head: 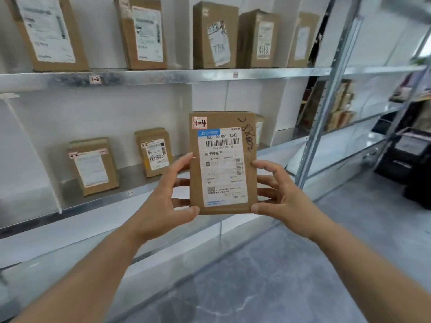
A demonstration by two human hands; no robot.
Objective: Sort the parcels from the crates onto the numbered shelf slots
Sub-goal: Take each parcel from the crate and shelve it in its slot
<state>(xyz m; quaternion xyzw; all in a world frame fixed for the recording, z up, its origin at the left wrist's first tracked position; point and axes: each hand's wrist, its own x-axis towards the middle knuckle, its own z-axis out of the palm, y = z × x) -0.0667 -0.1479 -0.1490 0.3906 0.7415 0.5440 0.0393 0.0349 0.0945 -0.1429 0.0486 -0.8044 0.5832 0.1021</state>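
A person holds a flat cardboard parcel (223, 163) upright in front of a metal shelf rack (163, 75), label side toward the camera. The left hand (166, 197) grips the parcel's left edge — thumb at the bottom corner, fingers curled round the side and behind. The right hand (277, 190) grips the right edge the same way, thumb near the lower right corner, fingertips on the edge higher up. So each grip is clamped on the parcel, which hangs in the air between the upper and lower shelf boards, touching neither.

A small red-framed sticker (199, 122) in the parcel's top left corner reads "1-4"; below it sits a white shipping label (222, 166) with a barcode.

On the upper shelf stand five cardboard boxes, among them one (215, 34) marked with handwritten digits. A slot tag (95, 79) on that shelf's front edge reads "1-2". On the lower shelf (130, 178) two smaller boxes (93, 165) (154, 151) lean back against the wall, well apart from the held parcel.
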